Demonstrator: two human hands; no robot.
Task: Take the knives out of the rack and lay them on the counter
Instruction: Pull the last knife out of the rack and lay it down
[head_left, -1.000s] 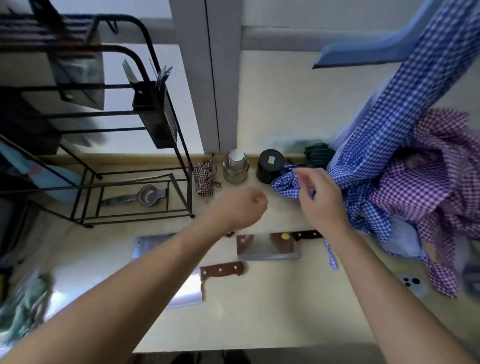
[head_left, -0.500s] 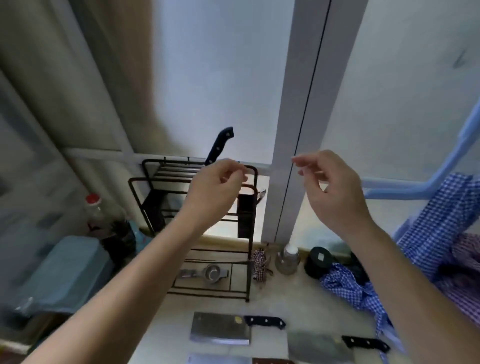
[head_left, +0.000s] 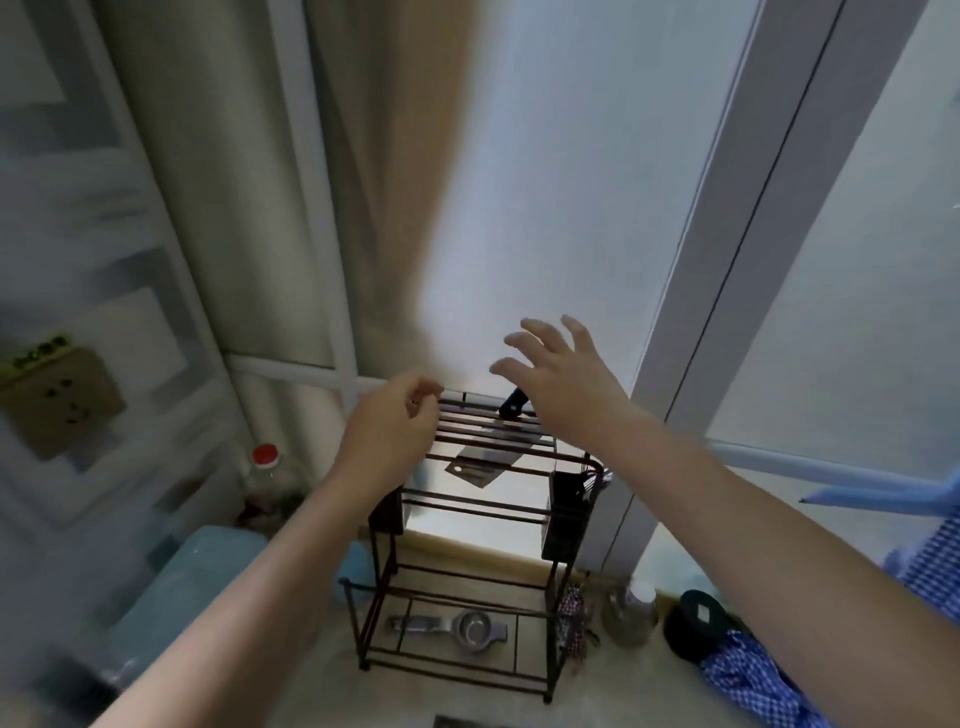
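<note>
A dark wire rack (head_left: 558, 566) stands on the counter against the window. One knife remains in its top slots: a black handle (head_left: 513, 402) sticks up and the steel blade (head_left: 480, 465) hangs below the bars. My right hand (head_left: 558, 379) is above the rack, fingers spread, just right of the handle and apart from it. At the rack's top left edge my left hand (head_left: 387, 431) is loosely curled and holds nothing. The knives laid on the counter are out of view, except a dark sliver at the bottom edge.
A metal squeezer (head_left: 457, 629) lies on the rack's bottom shelf. A black holder (head_left: 566, 514) hangs on the rack's right side. A glass jar (head_left: 631, 610), a black jar (head_left: 693, 623) and blue checked cloth (head_left: 753, 680) sit right. A red-capped bottle (head_left: 265, 467) stands left.
My view has tilted up from the counter toward the rack. Both hands rose to the rack top; my right hand opened and moved left over the knife handle.
</note>
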